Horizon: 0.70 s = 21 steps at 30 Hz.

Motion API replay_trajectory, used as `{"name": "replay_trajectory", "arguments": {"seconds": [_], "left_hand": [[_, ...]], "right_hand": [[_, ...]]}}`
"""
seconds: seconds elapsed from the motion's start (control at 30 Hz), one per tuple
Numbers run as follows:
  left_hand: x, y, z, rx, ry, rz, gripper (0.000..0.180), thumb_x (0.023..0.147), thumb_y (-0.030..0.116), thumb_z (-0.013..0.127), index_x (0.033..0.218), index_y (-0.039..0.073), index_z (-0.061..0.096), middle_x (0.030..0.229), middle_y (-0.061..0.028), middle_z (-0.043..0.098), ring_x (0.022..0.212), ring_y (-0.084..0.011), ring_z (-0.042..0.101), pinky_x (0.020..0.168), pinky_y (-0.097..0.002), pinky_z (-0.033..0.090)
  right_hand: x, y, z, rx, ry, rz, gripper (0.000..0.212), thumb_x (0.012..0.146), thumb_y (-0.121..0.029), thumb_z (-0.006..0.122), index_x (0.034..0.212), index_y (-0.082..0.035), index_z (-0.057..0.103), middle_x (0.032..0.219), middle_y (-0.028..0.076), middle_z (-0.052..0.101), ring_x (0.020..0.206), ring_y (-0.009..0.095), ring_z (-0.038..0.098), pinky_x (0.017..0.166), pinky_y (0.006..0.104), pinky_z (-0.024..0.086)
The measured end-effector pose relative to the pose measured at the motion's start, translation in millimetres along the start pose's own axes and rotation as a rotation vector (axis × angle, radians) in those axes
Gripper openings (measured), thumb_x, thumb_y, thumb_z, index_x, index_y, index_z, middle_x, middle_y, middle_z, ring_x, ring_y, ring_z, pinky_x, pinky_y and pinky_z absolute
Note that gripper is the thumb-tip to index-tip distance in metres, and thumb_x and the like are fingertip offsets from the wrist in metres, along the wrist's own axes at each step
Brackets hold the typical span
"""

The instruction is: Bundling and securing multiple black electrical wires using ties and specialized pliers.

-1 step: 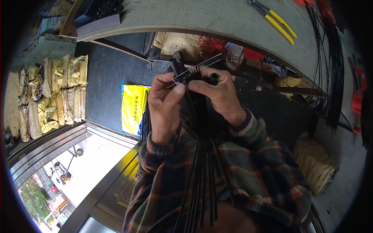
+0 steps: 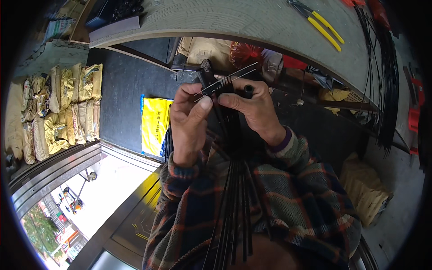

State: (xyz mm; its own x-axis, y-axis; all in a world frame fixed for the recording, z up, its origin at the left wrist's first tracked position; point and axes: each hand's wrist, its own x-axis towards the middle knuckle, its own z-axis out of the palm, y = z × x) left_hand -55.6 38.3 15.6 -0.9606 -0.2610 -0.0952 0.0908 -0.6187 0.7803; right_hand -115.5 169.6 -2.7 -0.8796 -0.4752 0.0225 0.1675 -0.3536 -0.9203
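Note:
My left hand [image 2: 188,121] is closed, its thumb and forefinger pinching the lower end of a slim black strip [image 2: 237,74] with bright thin metal edges. The strip slants up to the right between my hands. My right hand [image 2: 254,110] is closed as well, its thumb pressed on a row of thin black prongs [image 2: 228,83] that cross the strip. A round black tube end [image 2: 248,89] shows between the right fingers. Behind the fingers stands a thicker black bar [image 2: 204,78]. Several long thin black rods [image 2: 234,198] hang below toward my lap; where they join is too dark to tell.
A grey worktable [image 2: 202,18] spans the far side, with yellow-handled pliers [image 2: 324,31] on it. Black rods [image 2: 388,90] droop over its right edge. A yellow bag [image 2: 155,123] lies left of my hands, wrapped brown bundles [image 2: 63,108] farther left, brown packages [image 2: 364,191] at right.

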Motion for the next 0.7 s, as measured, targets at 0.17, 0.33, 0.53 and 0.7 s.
{"name": "replay_trajectory", "arguments": {"seconds": [0.17, 0.33, 0.53, 0.7], "left_hand": [[4, 4, -7, 0.122, 0.041, 0.042, 0.021, 0.079, 0.001, 0.068, 0.097, 0.000, 0.058, 0.090, -0.0076, 0.064, 0.079, -0.0117, 0.060, 0.077, -0.0245, 0.048], [0, 2, -4, 0.167, 0.064, 0.092, 0.021, 0.082, 0.006, 0.066, 0.100, -0.002, 0.058, 0.094, -0.0091, 0.064, 0.083, -0.0124, 0.060, 0.081, -0.0254, 0.047], [-3, -3, 2, 0.186, 0.092, 0.116, 0.022, 0.088, 0.012, 0.060, 0.104, -0.003, 0.055, 0.094, -0.0091, 0.063, 0.084, -0.0126, 0.059, 0.080, -0.0258, 0.046], [0, -7, 0, 0.126, 0.072, 0.119, 0.015, 0.088, 0.012, 0.060, 0.096, 0.000, 0.055, 0.091, -0.0079, 0.062, 0.081, -0.0114, 0.057, 0.078, -0.0256, 0.046]], "right_hand": [[-2, -11, 1, -0.062, -0.032, -0.038, 0.016, 0.077, -0.012, 0.074, 0.084, 0.001, 0.068, 0.069, 0.000, 0.060, 0.063, 0.003, 0.050, 0.056, 0.0183, 0.038], [-6, -14, 8, -0.142, 0.014, -0.051, 0.019, 0.080, -0.013, 0.071, 0.088, 0.003, 0.065, 0.073, 0.002, 0.061, 0.068, 0.004, 0.052, 0.059, 0.0199, 0.041], [-3, -6, 13, -0.061, -0.008, -0.091, 0.023, 0.083, -0.017, 0.067, 0.092, 0.002, 0.062, 0.073, 0.002, 0.060, 0.068, 0.005, 0.051, 0.059, 0.0202, 0.041], [-3, -2, 8, -0.209, -0.012, -0.172, 0.023, 0.084, -0.020, 0.066, 0.090, 0.002, 0.061, 0.072, 0.002, 0.058, 0.065, 0.005, 0.049, 0.054, 0.0217, 0.040]]}}
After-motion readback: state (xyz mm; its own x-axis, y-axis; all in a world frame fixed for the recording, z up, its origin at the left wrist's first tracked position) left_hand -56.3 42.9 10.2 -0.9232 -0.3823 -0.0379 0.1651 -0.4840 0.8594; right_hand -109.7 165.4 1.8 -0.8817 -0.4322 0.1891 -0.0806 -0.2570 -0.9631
